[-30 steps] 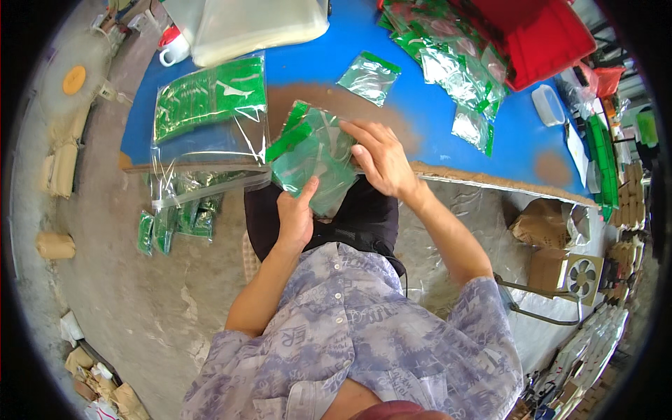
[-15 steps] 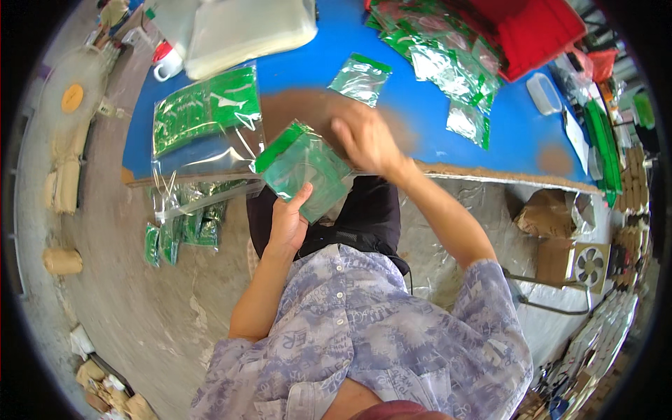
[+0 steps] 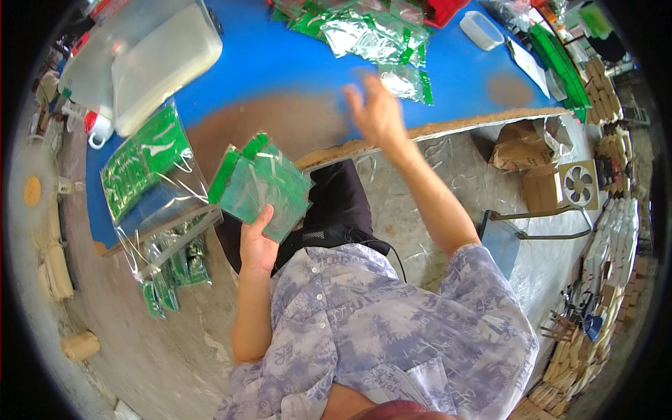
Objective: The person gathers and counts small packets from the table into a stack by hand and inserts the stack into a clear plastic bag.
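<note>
My left hand (image 3: 260,245) is closed on a small fanned stack of clear plastic packets (image 3: 262,192) with green header strips, its thumb on top. A faint curved shape shows through the top packet. My right hand (image 3: 378,115), slightly blurred, reaches over the table with fingers apart and nothing visible in it. Just beyond its fingers a single shiny packet (image 3: 406,82) lies at the near edge of a loose pile of similar packets (image 3: 364,31). To the left, a large clear bag (image 3: 150,161) filled with green-topped packets hangs partly over the table edge.
The blue table (image 3: 273,73) has a worn brown patch and rough front edge. On it are a stack of clear plastic sheets or bags (image 3: 168,66), a white mug (image 3: 98,131) and a clear tub (image 3: 481,30). More bagged packets (image 3: 175,262) sit below at the left. A cardboard box (image 3: 542,189) stands right.
My view has turned to the right. The lone packet on the table is gone from its spot, and a second offset packet shows in my left hand. My right hand has moved toward the pile.
</note>
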Motion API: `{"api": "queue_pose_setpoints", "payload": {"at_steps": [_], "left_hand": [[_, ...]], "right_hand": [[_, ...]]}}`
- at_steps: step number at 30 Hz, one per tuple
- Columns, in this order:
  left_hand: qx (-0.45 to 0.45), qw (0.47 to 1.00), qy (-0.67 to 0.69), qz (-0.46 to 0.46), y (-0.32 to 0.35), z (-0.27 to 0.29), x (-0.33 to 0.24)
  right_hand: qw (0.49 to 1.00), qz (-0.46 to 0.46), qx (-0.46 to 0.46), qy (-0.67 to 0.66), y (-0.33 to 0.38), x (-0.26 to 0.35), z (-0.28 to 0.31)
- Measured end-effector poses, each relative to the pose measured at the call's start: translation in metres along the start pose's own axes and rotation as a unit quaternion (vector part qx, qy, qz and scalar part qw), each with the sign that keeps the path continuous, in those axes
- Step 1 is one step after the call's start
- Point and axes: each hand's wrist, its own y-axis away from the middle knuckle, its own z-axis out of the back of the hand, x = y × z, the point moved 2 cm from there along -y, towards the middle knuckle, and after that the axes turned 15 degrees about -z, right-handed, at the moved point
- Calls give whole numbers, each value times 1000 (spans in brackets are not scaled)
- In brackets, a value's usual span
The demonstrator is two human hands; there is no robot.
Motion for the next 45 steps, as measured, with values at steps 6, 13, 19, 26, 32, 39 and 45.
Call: {"api": "queue_pose_setpoints", "payload": {"at_steps": [6,13,19,26,32,39,45], "left_hand": [[10,999,16,29,-11,-8,8],[54,996,-36,55,-17,-24,11],[8,987,118,111,-6,12,14],[-13,1000,14,-6,18,20,-12],[-15,999,-29,-36,1,15,-17],[27,997,-42,-50,7,12,-21],[18,998,-24,-47,1,10,-17]], "right_hand": [[970,124,101,181,46,-11,1],[990,115,41,-66,-35,6,-15],[969,-7,-159,189,-202,-61,-8],[966,36,-66,249,-141,-46,-33],[958,165,37,230,-78,-24,-41],[958,210,7,197,41,15,-30],[897,300,321,-38,98,30,-39]]}}
